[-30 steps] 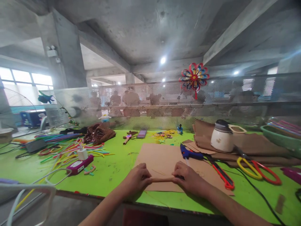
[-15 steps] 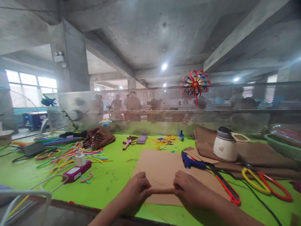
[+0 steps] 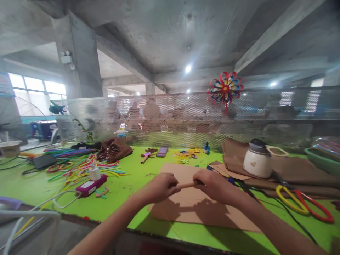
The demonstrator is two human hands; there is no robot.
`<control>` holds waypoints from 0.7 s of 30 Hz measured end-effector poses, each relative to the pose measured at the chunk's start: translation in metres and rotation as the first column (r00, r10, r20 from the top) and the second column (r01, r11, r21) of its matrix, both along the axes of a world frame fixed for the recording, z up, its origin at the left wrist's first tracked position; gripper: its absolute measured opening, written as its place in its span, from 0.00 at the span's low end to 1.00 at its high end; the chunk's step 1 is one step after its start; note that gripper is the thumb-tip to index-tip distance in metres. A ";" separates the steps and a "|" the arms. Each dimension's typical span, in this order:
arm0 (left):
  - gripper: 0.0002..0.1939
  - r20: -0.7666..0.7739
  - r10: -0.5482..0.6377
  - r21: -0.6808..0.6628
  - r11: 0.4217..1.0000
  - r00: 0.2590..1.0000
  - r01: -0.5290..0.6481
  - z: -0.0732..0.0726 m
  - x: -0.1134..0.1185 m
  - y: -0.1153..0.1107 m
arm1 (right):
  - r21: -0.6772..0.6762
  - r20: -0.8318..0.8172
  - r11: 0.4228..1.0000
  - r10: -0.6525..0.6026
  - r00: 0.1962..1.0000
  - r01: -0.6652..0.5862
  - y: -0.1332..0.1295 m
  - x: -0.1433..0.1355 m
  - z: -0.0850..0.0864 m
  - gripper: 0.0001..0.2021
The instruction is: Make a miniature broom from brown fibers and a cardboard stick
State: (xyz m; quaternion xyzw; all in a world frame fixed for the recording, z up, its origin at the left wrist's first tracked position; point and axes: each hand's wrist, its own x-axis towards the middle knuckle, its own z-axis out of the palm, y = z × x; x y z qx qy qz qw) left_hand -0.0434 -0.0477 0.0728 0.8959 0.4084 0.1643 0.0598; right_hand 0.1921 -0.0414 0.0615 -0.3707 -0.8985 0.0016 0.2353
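Between my hands stretches a thin brown roll (image 3: 186,185), which looks like rolled paper. Its left end is pinched in the closed fingers of my left hand (image 3: 165,185). My right hand (image 3: 209,183) is wrapped round the other end, hiding it. Both hands hover over a brown cardboard sheet (image 3: 186,213), and their shadows fall on it. The sheet lies flat on the green tabletop. A blue glue gun (image 3: 231,180) sits beyond my right forearm, mostly covered by it.
Scissors (image 3: 292,200) with yellow and red handles lie at right, near a white jug (image 3: 257,161) on folded brown material (image 3: 300,170). At left are a purple power strip (image 3: 91,186) and scattered coloured pipe cleaners (image 3: 111,169). A perforated screen (image 3: 180,109) stands behind.
Both hands have lifted the brown roll up off the cardboard and moved slightly closer together. My right forearm now covers most of the glue gun. The view has shifted slightly.
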 end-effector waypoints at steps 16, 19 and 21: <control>0.16 0.536 0.166 -0.637 0.723 0.827 0.267 -0.016 0.016 0.032 | 0.318 -0.014 0.944 0.095 0.995 -0.086 0.008 0.010 0.040 0.07; 0.17 0.677 0.334 -0.691 0.595 0.656 0.410 -0.027 0.013 0.036 | 0.406 -0.326 0.914 0.149 0.934 -0.004 -0.003 0.015 0.047 0.08; 0.17 0.715 0.402 -0.689 0.543 0.572 0.480 -0.032 0.012 0.037 | 0.371 -0.470 0.928 0.153 0.869 0.038 -0.004 0.018 0.042 0.08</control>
